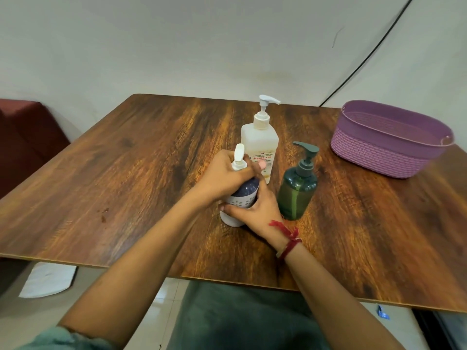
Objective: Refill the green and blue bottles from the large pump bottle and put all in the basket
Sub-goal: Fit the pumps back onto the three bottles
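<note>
The blue bottle [243, 195], dark blue above with a white dotted lower part and a white pump, stands near the table's middle. My left hand [225, 176] grips its neck just under the pump. My right hand [255, 210] is wrapped round its lower body. Directly behind it stands the large white pump bottle [260, 140] with a printed label. The green bottle [297, 193] with a dark green pump stands upright to the right, close to my right hand. The purple basket [384, 145] sits at the far right of the table and looks empty.
The wooden table [126, 173] stretches wide to the left and front. A dark red seat [27, 137] is at the left beyond the table edge. A black cable [366, 59] runs down the wall behind the basket. White paper [48, 279] lies on the floor.
</note>
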Demonstrator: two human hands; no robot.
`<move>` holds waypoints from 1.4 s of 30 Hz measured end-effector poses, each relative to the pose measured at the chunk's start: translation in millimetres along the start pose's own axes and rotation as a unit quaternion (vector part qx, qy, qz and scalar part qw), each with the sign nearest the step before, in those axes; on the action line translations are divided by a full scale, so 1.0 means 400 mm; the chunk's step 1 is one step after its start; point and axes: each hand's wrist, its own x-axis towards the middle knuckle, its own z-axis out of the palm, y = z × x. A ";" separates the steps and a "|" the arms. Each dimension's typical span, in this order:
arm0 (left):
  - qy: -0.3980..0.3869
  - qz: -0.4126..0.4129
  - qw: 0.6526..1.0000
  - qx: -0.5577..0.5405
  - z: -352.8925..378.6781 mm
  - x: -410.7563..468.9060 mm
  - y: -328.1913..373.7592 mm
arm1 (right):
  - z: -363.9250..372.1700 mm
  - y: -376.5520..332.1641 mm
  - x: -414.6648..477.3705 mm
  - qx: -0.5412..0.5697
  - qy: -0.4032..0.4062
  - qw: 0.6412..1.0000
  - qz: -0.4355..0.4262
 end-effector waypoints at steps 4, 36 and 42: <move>-0.112 0.024 0.993 -0.005 -0.023 0.017 0.021 | -0.008 0.004 0.007 -0.005 -0.011 1.000 -0.008; 0.051 0.264 0.963 0.012 0.239 -0.211 0.050 | -0.234 -0.017 -0.154 0.035 0.142 0.978 -0.147; 0.035 0.169 0.984 -0.051 0.402 -0.098 0.079 | -0.410 0.044 -0.114 -0.003 0.220 0.968 -0.122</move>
